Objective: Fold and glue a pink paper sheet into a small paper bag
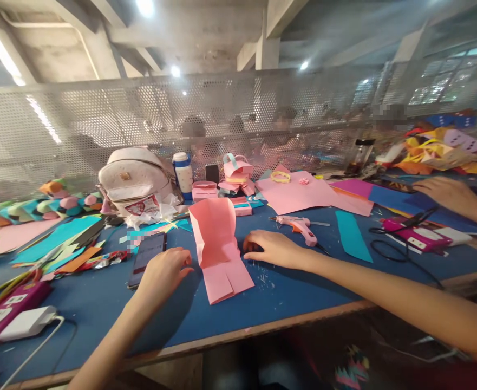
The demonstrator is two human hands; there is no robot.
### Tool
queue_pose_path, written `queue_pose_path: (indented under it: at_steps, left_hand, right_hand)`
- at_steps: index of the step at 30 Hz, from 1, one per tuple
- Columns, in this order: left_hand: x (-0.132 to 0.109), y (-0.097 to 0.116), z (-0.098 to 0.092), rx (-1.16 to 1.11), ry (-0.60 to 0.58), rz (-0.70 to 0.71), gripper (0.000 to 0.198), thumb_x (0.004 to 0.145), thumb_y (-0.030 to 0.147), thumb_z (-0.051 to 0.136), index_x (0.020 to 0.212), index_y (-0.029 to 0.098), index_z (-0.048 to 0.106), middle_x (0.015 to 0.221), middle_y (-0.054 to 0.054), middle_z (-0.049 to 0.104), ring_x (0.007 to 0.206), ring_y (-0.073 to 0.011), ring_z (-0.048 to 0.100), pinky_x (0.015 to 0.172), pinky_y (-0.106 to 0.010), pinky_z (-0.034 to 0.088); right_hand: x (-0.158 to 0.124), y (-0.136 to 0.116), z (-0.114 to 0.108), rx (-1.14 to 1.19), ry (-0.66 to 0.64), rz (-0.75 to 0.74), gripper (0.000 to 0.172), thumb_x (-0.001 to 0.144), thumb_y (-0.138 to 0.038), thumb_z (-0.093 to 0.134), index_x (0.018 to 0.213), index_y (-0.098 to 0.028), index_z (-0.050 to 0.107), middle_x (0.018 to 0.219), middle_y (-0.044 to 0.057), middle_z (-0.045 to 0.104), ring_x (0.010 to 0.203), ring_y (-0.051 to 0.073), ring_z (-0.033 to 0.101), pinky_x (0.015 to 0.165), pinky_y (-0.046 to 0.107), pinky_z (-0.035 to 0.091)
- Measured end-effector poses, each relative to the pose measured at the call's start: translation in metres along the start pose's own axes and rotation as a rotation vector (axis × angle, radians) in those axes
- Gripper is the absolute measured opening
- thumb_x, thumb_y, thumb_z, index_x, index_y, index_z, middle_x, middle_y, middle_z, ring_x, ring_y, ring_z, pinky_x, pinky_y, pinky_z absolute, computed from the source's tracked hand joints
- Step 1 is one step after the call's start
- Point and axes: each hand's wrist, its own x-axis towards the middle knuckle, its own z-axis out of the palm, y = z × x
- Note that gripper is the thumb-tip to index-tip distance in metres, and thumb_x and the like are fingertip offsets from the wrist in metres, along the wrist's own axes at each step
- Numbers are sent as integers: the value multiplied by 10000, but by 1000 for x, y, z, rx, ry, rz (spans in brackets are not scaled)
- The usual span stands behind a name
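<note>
A folded sheet of pink paper (217, 244) stands partly upright on the blue table, its near part lying flat with a slit at the front edge. To its left, my left hand (168, 268) hovers or rests with loosely bent fingers, thumb apart, holding nothing. A phone (145, 260) lies beside and partly behind that hand. Close to the paper's right edge is my right hand (268, 249), its fingers curved and apart with nothing between them; whether it touches the paper I cannot tell. Just beyond it lies a pink glue gun (301, 227).
A white backpack (135, 173), a bottle (182, 176) and pink paper boxes (238, 168) stand along the perforated divider. Power strips (419, 235) with cables sit at both sides. Coloured paper sheets (303, 192) spread across the back. At far right is another person's hand (445, 192).
</note>
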Motion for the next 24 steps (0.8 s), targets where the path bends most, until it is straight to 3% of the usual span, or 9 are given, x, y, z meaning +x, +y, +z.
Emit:
queue_pose_path:
  at_steps: [4,11,15,18,24]
  left_hand:
    - [25,3,2,-97,-34,35,114,804,275,638,707,216,629,708,19,647,670,-161,588,578,-255,301]
    - [55,-2,10,-217,110,50,324,753,412,680,893,201,478,813,15,560,697,-147,516,611,-250,365]
    - [64,-5,21,-261,153,3,193,812,295,589,866,205,428,784,10,546,679,-146,520,599,-251,360]
    - [69,-5,23,-276,159,-8,111,803,175,530,869,202,444,742,19,553,656,-144,531,595,-247,360]
    - [89,-8,12,-285,212,-6,189,766,105,498,923,170,579,814,-8,640,726,-154,590,636,-247,403]
  right_hand:
    - [15,-5,8,-16,27,-31,240,884,-416,613,1002,-212,659,1064,48,659,979,209,606,720,263,419]
    - [35,3,16,23,100,-20,173,897,-252,567,1014,-165,659,1098,96,653,1051,228,591,870,308,437]
    - [47,15,23,120,125,-53,157,855,-254,632,978,-163,667,1103,86,669,1091,219,581,933,308,420]
    - [54,20,26,203,129,-68,157,814,-285,682,912,-163,681,1055,77,697,1039,225,610,899,310,435]
    - [61,26,29,358,181,-60,133,800,-277,684,859,-164,649,896,29,719,837,178,654,770,272,457]
